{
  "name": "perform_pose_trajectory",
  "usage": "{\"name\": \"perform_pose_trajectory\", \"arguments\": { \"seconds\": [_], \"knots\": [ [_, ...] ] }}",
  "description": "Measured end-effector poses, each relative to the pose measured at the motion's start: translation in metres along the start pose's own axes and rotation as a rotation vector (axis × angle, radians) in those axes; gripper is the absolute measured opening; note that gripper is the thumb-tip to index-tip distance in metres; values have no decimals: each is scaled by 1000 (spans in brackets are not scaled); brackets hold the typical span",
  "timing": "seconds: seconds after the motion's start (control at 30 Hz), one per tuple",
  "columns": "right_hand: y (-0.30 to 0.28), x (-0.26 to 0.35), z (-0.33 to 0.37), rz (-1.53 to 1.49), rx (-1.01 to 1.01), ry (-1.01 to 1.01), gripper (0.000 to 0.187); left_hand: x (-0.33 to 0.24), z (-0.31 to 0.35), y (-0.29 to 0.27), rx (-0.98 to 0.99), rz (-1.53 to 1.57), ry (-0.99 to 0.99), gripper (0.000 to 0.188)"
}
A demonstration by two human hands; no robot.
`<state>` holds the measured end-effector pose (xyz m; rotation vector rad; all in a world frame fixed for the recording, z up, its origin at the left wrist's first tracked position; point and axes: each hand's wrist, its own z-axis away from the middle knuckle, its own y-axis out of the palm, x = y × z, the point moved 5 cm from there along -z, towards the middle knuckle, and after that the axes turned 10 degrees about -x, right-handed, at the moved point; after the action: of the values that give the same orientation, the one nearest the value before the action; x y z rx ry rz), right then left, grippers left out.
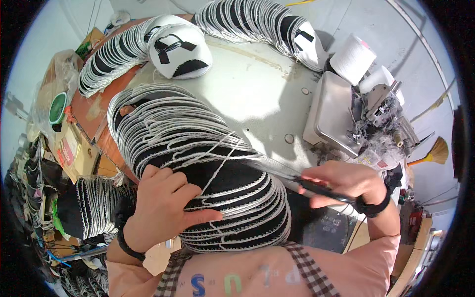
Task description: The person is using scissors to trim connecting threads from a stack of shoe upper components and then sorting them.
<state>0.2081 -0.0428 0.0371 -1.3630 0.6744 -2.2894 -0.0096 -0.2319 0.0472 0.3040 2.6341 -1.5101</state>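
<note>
A broad white tabletop (247, 101) is bearing a long stack of white-edged black fabric pieces (225, 175), its long axis running from far left toward near right. The pink cloth shirt (237, 262) is showing coloured lettering. The bare left hand (163, 205) is resting on the stack, whether pinching I cannot tell; the bare right hand (354, 180) is gripping a black-handled cutting tool (324, 190), blurred blade pointing left.

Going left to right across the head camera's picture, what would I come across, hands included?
Green basket → the person's left hand → the person's right hand → broom with an orange handle.
</note>
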Motion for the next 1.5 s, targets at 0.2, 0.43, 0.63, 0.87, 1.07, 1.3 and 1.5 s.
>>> {"name": "perform_pose_trajectory", "arguments": {
  "seconds": [0.2, 0.43, 0.63, 0.87, 1.07, 1.3, 1.5],
  "knots": [
    [34, 24, -50, 17, -33, -245, 58, -2, 5, -2, -34, 67, -25, 27],
    [41, -15, -45, -175, -380, -257, 54, -9, 6, -5, -141, 71, -112, 15],
    [48, -25, -42, -385, -510, -248, 46, 0, 14, -3, -213, -130, -286, 19],
    [12, 4, -8, 4, -98, -155, 59, -5, 14, -17, -208, -62, -157, 23],
    [30, 17, -41, 71, -5, -128, 66, -8, 18, -16, -195, -9, -136, 23],
    [48, -4, -42, -41, -140, -259, 58, -4, 22, -13, -210, 35, -142, 20],
    [43, 7, -47, 31, -144, -215, 55, -6, 20, -6, -197, 50, -69, 20]
  ]
}}
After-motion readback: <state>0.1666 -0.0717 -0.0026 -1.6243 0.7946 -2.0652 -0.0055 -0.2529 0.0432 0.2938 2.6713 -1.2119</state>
